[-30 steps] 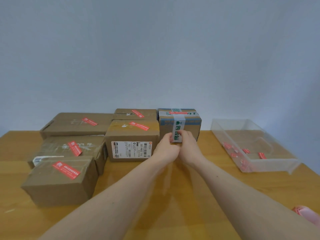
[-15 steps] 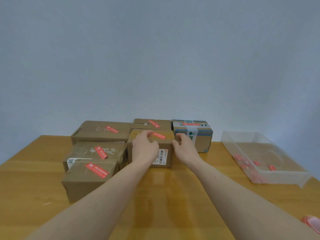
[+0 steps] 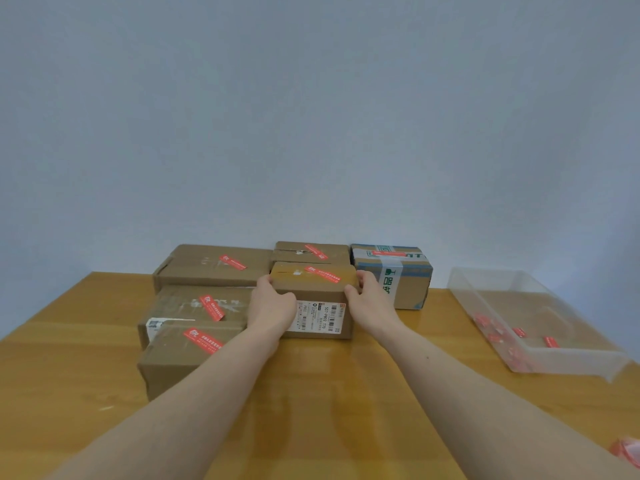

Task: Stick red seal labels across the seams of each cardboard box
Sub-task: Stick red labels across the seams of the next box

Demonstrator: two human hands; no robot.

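Note:
Several cardboard boxes stand grouped at the back of the wooden table (image 3: 311, 393), each with a red seal label on top. My left hand (image 3: 272, 306) grips the left side of the middle box (image 3: 318, 296), which has a white shipping label on its front and a red seal label (image 3: 322, 274) on top. My right hand (image 3: 370, 303) grips that box's right side. Just to the right stands a blue-and-white taped box (image 3: 405, 275). Other sealed boxes are the back left one (image 3: 211, 268), the back middle one (image 3: 311, 252), the left one (image 3: 197, 306) and the front left one (image 3: 183, 355).
A clear plastic tray (image 3: 568, 358) with several red labels inside sits at the right of the table. A red-and-white scrap (image 3: 628, 452) lies at the bottom right edge. A plain blue-grey wall stands behind the table.
Both hands left the blue-and-white taped box and moved left to grasp the middle box on both sides. The camera view shifted, so the boxes now appear farther right.

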